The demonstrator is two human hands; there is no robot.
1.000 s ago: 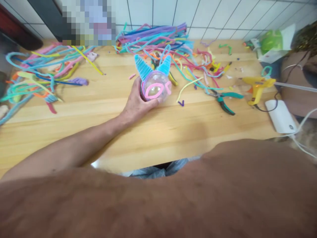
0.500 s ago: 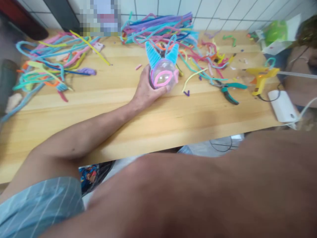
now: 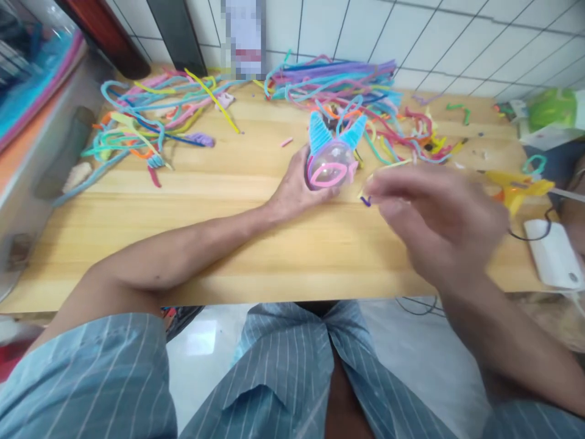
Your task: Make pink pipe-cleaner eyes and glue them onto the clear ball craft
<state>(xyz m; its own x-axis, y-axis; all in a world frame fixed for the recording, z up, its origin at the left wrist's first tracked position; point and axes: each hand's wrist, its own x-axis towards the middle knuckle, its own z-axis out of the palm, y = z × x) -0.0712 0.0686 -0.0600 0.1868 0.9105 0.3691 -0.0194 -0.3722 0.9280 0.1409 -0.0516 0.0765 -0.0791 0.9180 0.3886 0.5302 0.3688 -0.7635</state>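
Note:
My left hand [image 3: 292,190] is wrapped round a clear plastic ball [image 3: 337,153] and steadies it just above or on the table; which of the two I cannot tell. Two pointed light-blue pipe-cleaner ears [image 3: 353,132] stand on top of the ball. A pink pipe-cleaner loop [image 3: 329,175] lies on its front. To the right of the ball, my right hand [image 3: 439,213] hangs over the table with bent fingers, smeared by motion. Close to its fingertips lies a small bent purple piece [image 3: 365,201]. Whether the fingers hold anything does not show.
A bundle of pipe cleaners [image 3: 338,76] lies along the tiled wall, with a tangle of more [image 3: 137,122] at the left. On the right are a yellow glue gun [image 3: 518,186] and a white box with a cable [image 3: 552,253]. A clear bin [image 3: 41,158] stands far left.
My right hand has come from close to the camera to over the table, covering the green-handled pliers. My view has shifted, while the left hand keeps its hold on the ball.

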